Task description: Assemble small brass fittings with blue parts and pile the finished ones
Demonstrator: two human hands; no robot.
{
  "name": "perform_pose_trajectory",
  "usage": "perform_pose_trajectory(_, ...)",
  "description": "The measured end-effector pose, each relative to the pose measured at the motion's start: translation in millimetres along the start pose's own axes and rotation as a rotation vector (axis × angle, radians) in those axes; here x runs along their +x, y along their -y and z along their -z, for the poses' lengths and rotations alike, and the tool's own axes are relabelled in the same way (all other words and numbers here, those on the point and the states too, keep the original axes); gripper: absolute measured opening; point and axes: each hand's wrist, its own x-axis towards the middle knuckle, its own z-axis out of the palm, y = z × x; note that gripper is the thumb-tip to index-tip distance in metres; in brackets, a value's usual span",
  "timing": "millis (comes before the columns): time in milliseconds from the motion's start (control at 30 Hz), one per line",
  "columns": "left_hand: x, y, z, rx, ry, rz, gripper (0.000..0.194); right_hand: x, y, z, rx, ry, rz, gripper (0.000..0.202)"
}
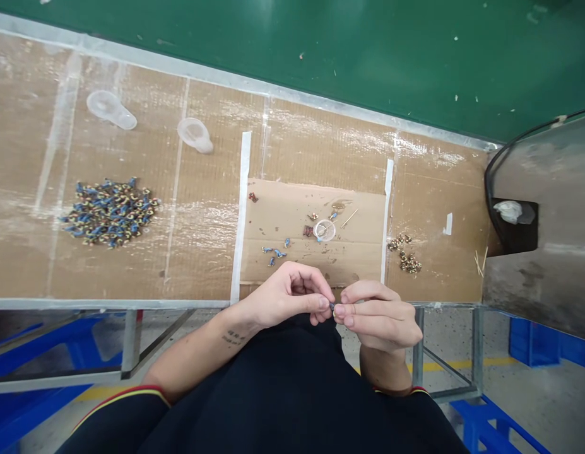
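At the table's front edge my left hand (292, 293) and my right hand (380, 312) meet, fingers pinched on one small dark part (332, 307) with a bluish tint. Most of that part is hidden by fingertips. Just beyond, on a cardboard sheet (301, 271), lie several small blue parts (277, 253), a small clear cup (324, 231), reddish-brown pieces (308, 231) and a thin stick (349, 218). A big pile of blue and brass-coloured parts (111, 211) is at the left. Small brown and brass-coloured parts (409, 262) sit to the right of the sheet.
Two clear plastic pieces (111, 109) (194, 135) lie at the back left. Thin sticks (481, 262) are near the right end, beside a metal box (543, 227) with a black cable. Blue stools (491, 425) stand under the table.
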Motion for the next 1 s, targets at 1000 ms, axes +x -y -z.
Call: perform_pose_trajectory(1000,-10.4,10.5,-10.6,0.346,-0.052,-0.48,0.019,12.6,-0.7,-1.4,0.153,-0.049,0.119,0.015)
